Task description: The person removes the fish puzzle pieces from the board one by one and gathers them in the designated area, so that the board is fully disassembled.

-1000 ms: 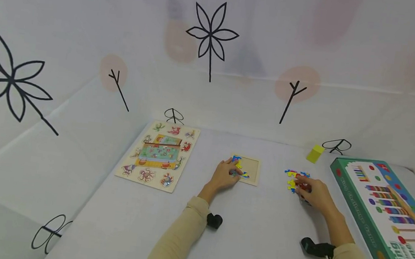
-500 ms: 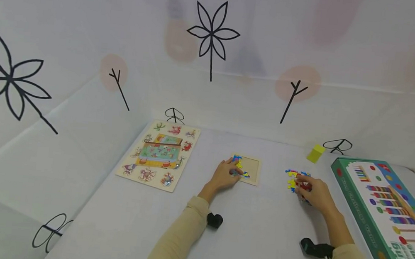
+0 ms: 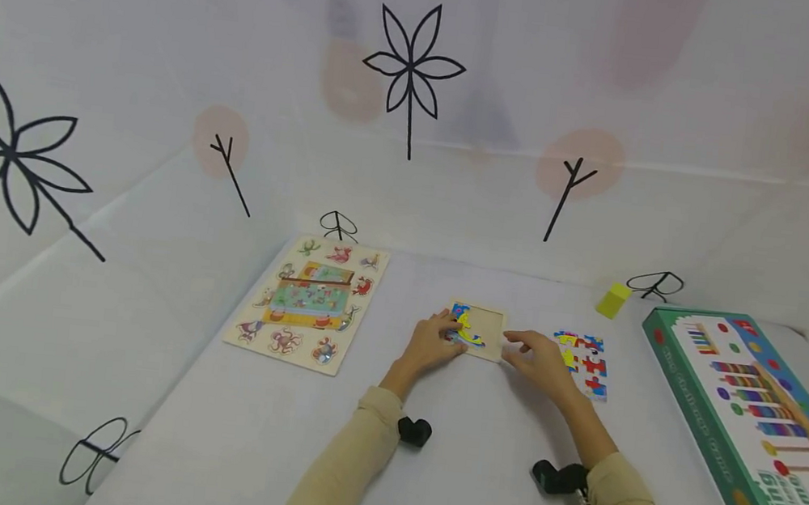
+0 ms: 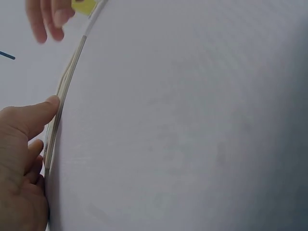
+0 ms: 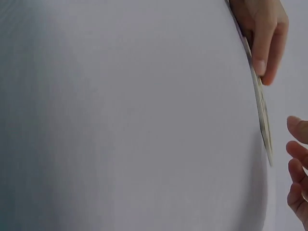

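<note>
In the head view a small square wooden puzzle tray [image 3: 495, 334] lies mid-table, with blue and yellow jigsaw pieces [image 3: 465, 338] along its left and near sides. My left hand [image 3: 432, 341] holds the tray at its left side. Its thumb [image 4: 50, 103] presses the near edge in the left wrist view, the fingers bent beside it. At the tray's right edge is my right hand [image 3: 536, 363], thumb and fingers apart with nothing visible between them. Several loose jigsaw pieces [image 3: 593, 365], red, blue and yellow, lie right of it, partly hidden by that hand.
A larger wooden picture board [image 3: 308, 304] with sea animals lies to the left. On the right is a big green-edged game box [image 3: 746, 424], and near the back wall stands a yellow-green block [image 3: 614, 300]. White patterned cloth walls enclose the back and left.
My right hand has left the loose pieces and moved left to the tray's right edge, uncovering several of them. My left hand has shifted slightly toward me, showing more of the pieces in the tray.
</note>
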Demonstrator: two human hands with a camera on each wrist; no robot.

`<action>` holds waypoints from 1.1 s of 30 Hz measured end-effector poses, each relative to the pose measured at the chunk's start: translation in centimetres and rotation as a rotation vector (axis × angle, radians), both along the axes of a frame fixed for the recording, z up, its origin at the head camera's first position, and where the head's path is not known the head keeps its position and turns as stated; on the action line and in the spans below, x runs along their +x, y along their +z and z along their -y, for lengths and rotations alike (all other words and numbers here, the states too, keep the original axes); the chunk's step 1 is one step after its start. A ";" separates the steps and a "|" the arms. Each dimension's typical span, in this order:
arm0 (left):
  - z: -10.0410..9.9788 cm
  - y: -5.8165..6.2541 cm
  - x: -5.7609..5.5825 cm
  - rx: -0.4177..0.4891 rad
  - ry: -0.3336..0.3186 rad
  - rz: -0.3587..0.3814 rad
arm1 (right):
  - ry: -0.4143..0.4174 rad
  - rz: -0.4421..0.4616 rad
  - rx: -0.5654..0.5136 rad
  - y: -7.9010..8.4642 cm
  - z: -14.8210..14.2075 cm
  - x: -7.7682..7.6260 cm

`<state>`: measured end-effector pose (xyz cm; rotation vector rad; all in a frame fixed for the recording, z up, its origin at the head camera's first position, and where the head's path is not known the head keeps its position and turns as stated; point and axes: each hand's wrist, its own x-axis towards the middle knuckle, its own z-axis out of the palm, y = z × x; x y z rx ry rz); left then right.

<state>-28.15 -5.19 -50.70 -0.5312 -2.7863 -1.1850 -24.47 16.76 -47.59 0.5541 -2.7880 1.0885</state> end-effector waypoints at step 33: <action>0.9 0.1 0.0 -0.151 -0.091 -0.038 | 0.009 0.160 0.130 -0.4 5.4 -3.3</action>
